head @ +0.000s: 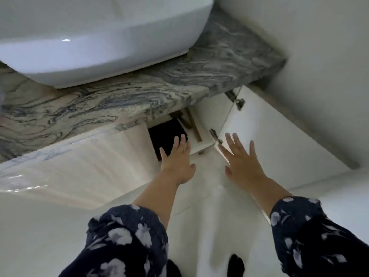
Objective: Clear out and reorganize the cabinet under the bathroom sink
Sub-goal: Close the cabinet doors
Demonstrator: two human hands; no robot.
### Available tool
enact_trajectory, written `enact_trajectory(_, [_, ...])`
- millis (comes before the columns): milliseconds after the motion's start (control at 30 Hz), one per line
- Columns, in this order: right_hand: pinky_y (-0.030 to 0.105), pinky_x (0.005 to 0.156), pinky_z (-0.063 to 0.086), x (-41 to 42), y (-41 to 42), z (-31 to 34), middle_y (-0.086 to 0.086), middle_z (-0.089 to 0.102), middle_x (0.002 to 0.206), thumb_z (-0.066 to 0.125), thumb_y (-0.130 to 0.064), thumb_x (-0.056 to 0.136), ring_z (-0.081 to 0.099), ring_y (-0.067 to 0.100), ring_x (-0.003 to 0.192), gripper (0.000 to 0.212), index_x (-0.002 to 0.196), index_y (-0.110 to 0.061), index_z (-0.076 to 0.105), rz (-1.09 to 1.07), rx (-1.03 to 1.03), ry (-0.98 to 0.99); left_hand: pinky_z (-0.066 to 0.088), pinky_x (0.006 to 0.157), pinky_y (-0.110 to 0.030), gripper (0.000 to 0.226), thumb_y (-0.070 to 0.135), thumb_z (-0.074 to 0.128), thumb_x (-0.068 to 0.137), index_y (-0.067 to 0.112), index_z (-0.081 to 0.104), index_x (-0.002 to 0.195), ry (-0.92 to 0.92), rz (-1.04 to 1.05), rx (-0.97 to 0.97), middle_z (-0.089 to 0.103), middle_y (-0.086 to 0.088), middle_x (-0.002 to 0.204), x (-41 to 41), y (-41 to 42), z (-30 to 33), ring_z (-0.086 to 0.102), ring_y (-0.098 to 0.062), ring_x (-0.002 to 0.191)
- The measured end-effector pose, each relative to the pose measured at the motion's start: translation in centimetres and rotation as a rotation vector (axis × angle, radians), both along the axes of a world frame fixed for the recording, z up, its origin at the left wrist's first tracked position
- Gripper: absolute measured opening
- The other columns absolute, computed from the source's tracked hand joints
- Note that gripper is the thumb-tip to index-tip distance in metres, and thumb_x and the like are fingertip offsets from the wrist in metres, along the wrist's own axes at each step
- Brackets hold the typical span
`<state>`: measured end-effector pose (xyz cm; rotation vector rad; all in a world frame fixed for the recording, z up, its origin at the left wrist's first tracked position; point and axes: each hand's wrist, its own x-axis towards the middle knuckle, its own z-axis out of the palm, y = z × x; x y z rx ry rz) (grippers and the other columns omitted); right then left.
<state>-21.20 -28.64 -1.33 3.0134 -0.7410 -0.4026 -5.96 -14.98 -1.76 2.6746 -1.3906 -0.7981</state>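
Observation:
The cabinet under the sink stands open; its white right door (269, 136) is swung out to the right on two metal hinges (216, 137). Inside the opening a black box-like object (167, 134) shows, with thin brown sticks (191, 124) leaning beside it. My left hand (177, 160) reaches toward the opening with fingers spread, its fingertips over the black object's edge. My right hand (241, 156) is spread flat in front of the open door's lower edge. Neither hand holds anything.
A white basin (89, 47) sits on a grey veined marble counter (119, 100) that overhangs the cabinet. The closed left cabinet front (79, 166) is glossy white. A white wall (319, 56) is on the right. The floor (199, 226) is pale tile.

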Motion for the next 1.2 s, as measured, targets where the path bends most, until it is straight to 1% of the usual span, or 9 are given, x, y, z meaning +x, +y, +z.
enact_trajectory(167, [0.057, 0.117, 0.000, -8.5, -7.6, 2.3, 0.006, -0.029, 0.155, 0.029, -0.042, 0.099, -0.026, 0.023, 0.144, 0.070, 0.151, -0.019, -0.011, -0.218, -0.112, 0.072, -0.002, 0.116, -0.059, 0.071, 0.040, 0.033, 0.100, 0.019, -0.011, 0.152, 0.027, -0.171, -0.117, -0.026, 0.004, 0.157, -6.3, -9.6, 1.3, -0.023, -0.016, 0.145])
enact_trajectory(300, [0.054, 0.117, 0.005, -13.7, -12.6, 3.5, 0.007, -0.022, 0.158, 0.028, -0.043, 0.099, -0.018, 0.023, 0.146, 0.072, 0.152, -0.014, -0.010, -0.342, -0.140, 0.063, -0.005, 0.114, -0.058, 0.066, 0.045, 0.025, 0.101, 0.024, -0.012, 0.151, 0.018, -0.255, -0.197, -0.028, 0.005, 0.156, -11.6, -16.3, 1.8, -0.024, -0.016, 0.145])
enact_trajectory(433, [0.051, 0.118, 0.004, -17.4, -15.4, 3.3, 0.008, -0.022, 0.158, 0.030, -0.041, 0.099, -0.019, 0.023, 0.146, 0.074, 0.151, -0.008, -0.013, -0.352, -0.080, 0.056, -0.008, 0.113, -0.057, 0.065, 0.049, 0.019, 0.101, 0.024, -0.012, 0.151, 0.013, -0.269, -0.230, -0.026, 0.005, 0.157, -15.5, -21.7, 1.4, -0.024, -0.018, 0.145])
enact_trajectory(600, [0.037, 0.121, -0.003, -19.2, -17.2, 1.7, 0.005, -0.016, 0.159, 0.035, -0.038, 0.099, -0.017, 0.018, 0.147, 0.075, 0.151, -0.009, -0.011, -0.297, 0.052, -0.060, -0.007, 0.115, -0.059, 0.062, 0.050, 0.009, 0.100, 0.024, -0.013, 0.151, -0.054, -0.223, -0.281, -0.024, 0.004, 0.158, -17.3, -26.1, 0.3, -0.022, -0.017, 0.145])
enact_trajectory(700, [0.037, 0.121, -0.002, -19.5, -17.3, 1.0, 0.002, -0.009, 0.161, 0.040, -0.039, 0.096, -0.013, 0.016, 0.148, 0.077, 0.152, -0.010, -0.005, -0.258, 0.052, -0.140, -0.009, 0.115, -0.060, 0.064, 0.055, 0.004, 0.097, 0.025, -0.015, 0.150, -0.106, -0.134, -0.307, -0.025, 0.005, 0.157, -17.3, -27.2, -0.7, -0.024, -0.016, 0.145])
enact_trajectory(800, [0.043, 0.120, 0.001, -19.7, -17.0, 0.7, 0.003, -0.001, 0.161, 0.045, -0.040, 0.094, -0.005, 0.018, 0.149, 0.080, 0.152, -0.009, -0.001, -0.235, 0.038, -0.163, -0.014, 0.112, -0.059, 0.077, 0.067, 0.005, 0.092, 0.023, -0.018, 0.150, -0.145, 0.012, -0.340, -0.027, 0.006, 0.157, -17.5, -27.7, -1.5, -0.023, -0.015, 0.145])
enact_trajectory(900, [0.047, 0.120, 0.004, -19.6, -16.2, 0.7, 0.006, 0.005, 0.161, 0.050, -0.041, 0.092, 0.000, 0.020, 0.149, 0.083, 0.152, -0.007, 0.003, -0.223, 0.040, -0.186, -0.012, 0.113, -0.061, 0.086, 0.073, 0.009, 0.088, 0.021, -0.018, 0.150, -0.161, 0.060, -0.333, -0.027, 0.006, 0.157, -17.8, -27.4, -1.4, -0.022, -0.015, 0.145])
enact_trajectory(1100, [0.046, 0.120, -0.003, -19.3, -13.4, 1.1, 0.006, 0.001, 0.161, 0.039, -0.050, 0.094, -0.003, 0.019, 0.149, 0.082, 0.152, -0.007, -0.001, -0.207, 0.055, -0.170, -0.014, 0.109, -0.064, 0.083, 0.072, 0.012, 0.088, 0.025, -0.016, 0.151, -0.140, 0.062, -0.271, -0.028, 0.009, 0.156, -17.4, -25.3, -0.1, -0.024, -0.020, 0.145])
enact_trajectory(1200, [0.048, 0.119, -0.007, -18.9, -11.0, 1.3, 0.003, -0.005, 0.161, 0.016, -0.058, 0.093, -0.009, 0.017, 0.148, 0.079, 0.152, -0.010, -0.006, -0.179, 0.059, -0.121, -0.014, 0.109, -0.067, 0.080, 0.070, 0.014, 0.090, 0.027, -0.018, 0.150, -0.105, 0.020, -0.225, -0.030, 0.011, 0.155, -16.6, -23.0, 0.5, -0.025, -0.020, 0.145])
